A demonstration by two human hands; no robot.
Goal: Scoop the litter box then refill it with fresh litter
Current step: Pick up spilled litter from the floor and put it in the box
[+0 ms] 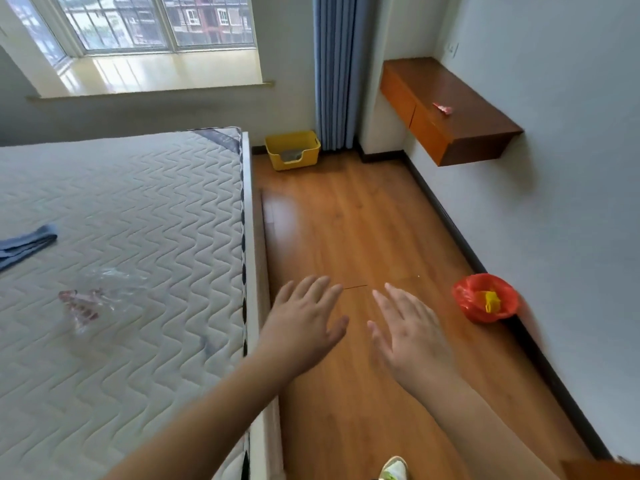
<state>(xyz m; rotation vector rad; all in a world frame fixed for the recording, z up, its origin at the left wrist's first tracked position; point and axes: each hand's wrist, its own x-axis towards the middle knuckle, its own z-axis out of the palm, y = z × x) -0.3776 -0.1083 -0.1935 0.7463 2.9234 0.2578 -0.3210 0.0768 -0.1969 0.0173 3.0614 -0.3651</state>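
Observation:
A yellow litter box (293, 149) stands on the wooden floor at the far end of the room, beside the blue curtain, with grey litter showing through its low front opening. A red plastic bag (485, 303) sits by the right wall with a yellow object (491, 301) inside it. My left hand (304, 323) and my right hand (408, 330) are stretched out in front of me above the floor, palms down, fingers straight, holding nothing. Both hands are far from the litter box.
A bare quilted mattress (121, 271) fills the left side, with a crumpled clear wrapper (90, 299) and a blue strap (24, 245) on it. A wooden wall shelf (450, 109) juts from the right wall. The wooden floor (346, 220) runs between bed and wall.

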